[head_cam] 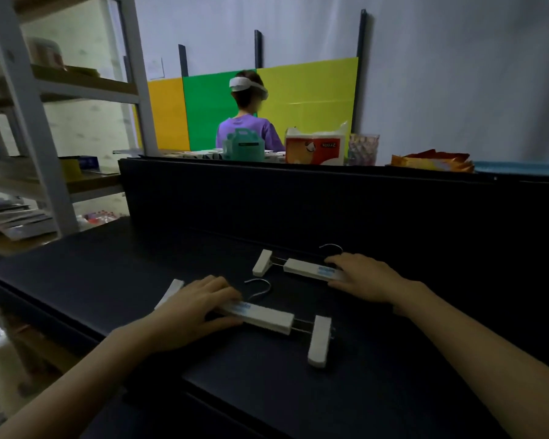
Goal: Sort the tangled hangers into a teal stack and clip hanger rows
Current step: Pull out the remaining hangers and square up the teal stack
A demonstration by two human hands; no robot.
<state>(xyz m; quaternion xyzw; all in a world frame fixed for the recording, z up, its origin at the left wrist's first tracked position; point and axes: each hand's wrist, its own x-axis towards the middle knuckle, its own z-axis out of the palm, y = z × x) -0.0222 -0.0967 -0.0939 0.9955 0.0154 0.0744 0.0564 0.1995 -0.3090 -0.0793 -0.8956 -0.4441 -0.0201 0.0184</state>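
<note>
Gripping clip hangers (267,318) with left hand (191,307), right hand (362,275).

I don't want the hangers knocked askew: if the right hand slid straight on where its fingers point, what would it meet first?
The right hand holds the far clip hanger, fingers pointing left along its bar. Going on, it would probably meet that hanger's left clip first.

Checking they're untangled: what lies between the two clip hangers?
Head view: only bare table and the hook of the near hanger separate it from the far hanger.
</note>
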